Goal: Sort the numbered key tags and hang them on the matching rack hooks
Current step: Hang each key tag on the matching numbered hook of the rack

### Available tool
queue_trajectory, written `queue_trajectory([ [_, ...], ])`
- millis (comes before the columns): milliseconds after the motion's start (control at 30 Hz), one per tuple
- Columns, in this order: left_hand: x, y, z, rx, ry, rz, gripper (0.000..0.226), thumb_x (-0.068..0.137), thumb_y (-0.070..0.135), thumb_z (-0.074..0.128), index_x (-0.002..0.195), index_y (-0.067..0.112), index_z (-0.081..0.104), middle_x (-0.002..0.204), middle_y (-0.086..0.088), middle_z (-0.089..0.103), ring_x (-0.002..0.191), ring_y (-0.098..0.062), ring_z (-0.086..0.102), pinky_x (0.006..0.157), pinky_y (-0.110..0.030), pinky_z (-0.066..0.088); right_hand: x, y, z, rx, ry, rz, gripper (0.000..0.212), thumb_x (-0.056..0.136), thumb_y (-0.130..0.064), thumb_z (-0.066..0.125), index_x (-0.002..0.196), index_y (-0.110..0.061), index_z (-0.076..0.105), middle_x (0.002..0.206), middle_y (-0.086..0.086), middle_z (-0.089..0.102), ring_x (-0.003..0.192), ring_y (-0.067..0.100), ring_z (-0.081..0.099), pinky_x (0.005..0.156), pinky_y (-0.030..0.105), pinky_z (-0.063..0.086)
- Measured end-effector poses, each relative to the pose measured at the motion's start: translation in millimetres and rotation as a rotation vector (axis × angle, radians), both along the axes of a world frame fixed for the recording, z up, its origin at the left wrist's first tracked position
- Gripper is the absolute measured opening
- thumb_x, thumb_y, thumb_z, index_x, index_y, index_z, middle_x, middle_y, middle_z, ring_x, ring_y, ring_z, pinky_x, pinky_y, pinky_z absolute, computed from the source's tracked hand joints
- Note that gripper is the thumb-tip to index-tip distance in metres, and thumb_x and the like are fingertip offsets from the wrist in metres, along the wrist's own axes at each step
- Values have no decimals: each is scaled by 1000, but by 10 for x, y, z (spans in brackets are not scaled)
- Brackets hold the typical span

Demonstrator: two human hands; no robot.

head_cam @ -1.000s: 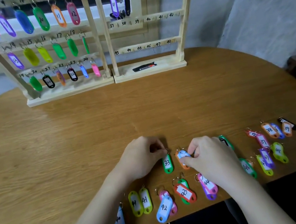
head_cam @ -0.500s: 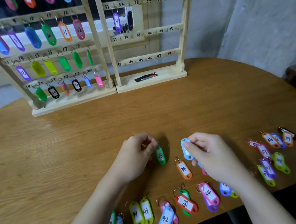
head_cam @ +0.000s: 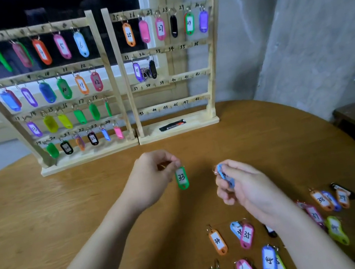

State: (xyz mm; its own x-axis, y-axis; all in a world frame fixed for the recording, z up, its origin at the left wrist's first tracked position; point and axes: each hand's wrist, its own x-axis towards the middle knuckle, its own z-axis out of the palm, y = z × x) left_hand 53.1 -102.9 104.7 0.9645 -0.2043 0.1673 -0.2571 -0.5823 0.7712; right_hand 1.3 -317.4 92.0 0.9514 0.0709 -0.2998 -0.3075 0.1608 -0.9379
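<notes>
The left hand [head_cam: 153, 180] pinches the ring of the green tag 33 [head_cam: 182, 178], which dangles; the right hand [head_cam: 247, 186] grips a blue tag [head_cam: 224, 177]. A loose pinch could drop 33, and the blue tag's hidden number invites a wrong hook on the rack [head_cam: 166, 50]

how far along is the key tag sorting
Done: the left wooden rack is full, and the right wooden rack is filled through 32. In hand: the left hand pinches green tag 33; the right hand holds a blue tag. Left: loose tags on the table.
</notes>
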Motion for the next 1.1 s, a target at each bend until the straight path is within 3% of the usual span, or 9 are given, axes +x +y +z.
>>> queue_trajectory([
  [133,226,-1,208,-5,-55,24,12,94,18,69,82,21,72,78,9,72,66,4,62,67,-19,47,185,-5,133,-90,-81,58,24,109,-18,43,102,-3,60,68,3,46,58,13,48,53,27,33],
  [300,553,-10,513,37,-142,61,18,93,17,70,76,23,69,69,13,68,59,9,57,61,-15,43,501,22,357,-142,-188,105,23,108,-19,47,109,-4,65,71,2,55,63,15,52,55,25,38],
  [367,713,-10,668,58,-151,75,14,94,18,70,80,18,72,66,9,68,52,5,54,54,-12,41,641,57,496,-81,-212,119,22,107,-16,47,110,-1,64,70,3,56,61,14,52,56,25,37],
  [500,1015,-20,978,139,-204,97,16,95,19,67,84,10,74,65,-1,70,49,-6,58,51,-23,48,892,133,720,154,-232,174,15,104,-12,50,105,-2,61,72,5,56,57,15,51,54,24,36],
  [700,1451,-90,1317,152,-252,148,20,99,14,58,83,12,70,64,5,67,45,-1,56,42,-15,40,1324,216,989,237,-304,193,9,101,-15,57,101,-9,64,73,3,60,54,15,52,50,21,41],
  [933,1872,-204,1424,102,-274,188,26,101,13,51,81,11,67,72,0,74,42,-6,58,38,-16,40,1924,280,1236,-26,-438,36,15,105,-17,54,93,-17,62,71,-1,63,51,15,54,54,27,35],
  [1100,2036,-269,1437,185,-315,185,24,103,18,50,87,15,67,70,7,71,55,-24,68,49,-32,55,2354,224,1312,-78,-430,-72,20,106,-16,50,89,-18,59,76,3,60,49,15,53,46,22,32],
])
